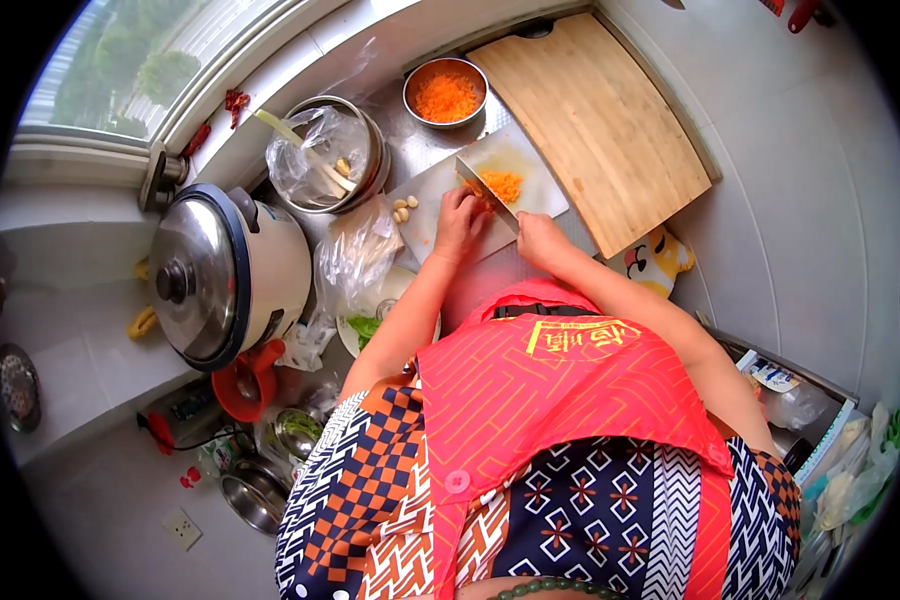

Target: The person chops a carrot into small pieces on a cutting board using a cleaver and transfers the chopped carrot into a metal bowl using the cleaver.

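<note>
On a white cutting board [425, 232], my right hand [540, 240] is wrapped round the handle of a knife [490, 195], its blade angled up to the left. Bits of chopped orange food [503, 185] lie just right of the blade. My left hand [458, 222] rests on the board left of the blade, its fingers bent over orange pieces that they partly hide. Several pale cloves [403, 208] sit at the board's left side. Behind the board stands a metal bowl [447, 119] of shredded orange food [446, 97].
A large wooden board [610, 130] lies at the back right. Left of the cutting board are a bowl with a plastic bag [315, 150], crumpled plastic [355, 250] and a plate with greens [365, 328]. Farther left stands a big rice cooker [280, 260]. A window is at upper left.
</note>
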Action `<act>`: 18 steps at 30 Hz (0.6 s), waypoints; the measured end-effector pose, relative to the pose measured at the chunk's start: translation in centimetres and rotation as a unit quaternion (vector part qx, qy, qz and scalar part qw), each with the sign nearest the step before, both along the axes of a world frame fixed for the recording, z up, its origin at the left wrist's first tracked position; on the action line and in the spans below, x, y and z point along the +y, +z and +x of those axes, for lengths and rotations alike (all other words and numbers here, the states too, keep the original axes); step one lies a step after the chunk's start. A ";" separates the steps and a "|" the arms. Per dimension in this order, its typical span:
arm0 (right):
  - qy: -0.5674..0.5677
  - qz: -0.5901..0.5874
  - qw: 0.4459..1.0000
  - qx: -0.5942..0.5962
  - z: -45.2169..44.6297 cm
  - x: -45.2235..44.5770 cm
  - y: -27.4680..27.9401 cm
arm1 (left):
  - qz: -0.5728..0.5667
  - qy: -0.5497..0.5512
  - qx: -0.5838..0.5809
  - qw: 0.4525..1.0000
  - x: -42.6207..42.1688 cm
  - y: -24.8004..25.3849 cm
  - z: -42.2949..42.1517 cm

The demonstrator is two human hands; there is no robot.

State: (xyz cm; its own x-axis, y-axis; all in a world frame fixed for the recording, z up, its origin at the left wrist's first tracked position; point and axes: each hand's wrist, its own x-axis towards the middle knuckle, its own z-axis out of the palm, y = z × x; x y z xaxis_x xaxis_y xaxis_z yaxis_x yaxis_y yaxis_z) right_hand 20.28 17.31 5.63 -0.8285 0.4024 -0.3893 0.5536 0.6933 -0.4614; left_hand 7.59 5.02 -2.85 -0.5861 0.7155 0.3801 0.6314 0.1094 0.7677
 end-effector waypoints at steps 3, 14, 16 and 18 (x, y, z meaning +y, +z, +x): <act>0.002 0.001 1.000 0.008 0.1 0.1 -0.1 | -0.018 0.022 -0.018 0.999 -0.2 0.2 -0.2; -0.001 0.003 1.000 0.015 0.3 0.2 -0.3 | -0.048 0.021 -0.061 0.997 0.2 -0.1 -0.4; 0.000 0.000 1.000 0.009 0.3 0.4 -0.3 | -0.032 0.028 -0.049 0.998 0.2 0.1 -0.3; -0.002 -0.007 1.000 0.022 0.3 0.4 -0.2 | -0.018 0.032 -0.050 0.998 0.1 0.2 -0.1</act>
State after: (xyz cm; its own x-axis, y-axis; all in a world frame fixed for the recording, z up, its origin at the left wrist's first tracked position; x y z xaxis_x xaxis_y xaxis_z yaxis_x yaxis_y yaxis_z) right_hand 20.60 17.71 5.41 -0.8433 0.4011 -0.3578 0.5355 0.6845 -0.4947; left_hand 7.48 5.14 -2.61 -0.6652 0.6869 0.2925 0.5426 0.1757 0.8215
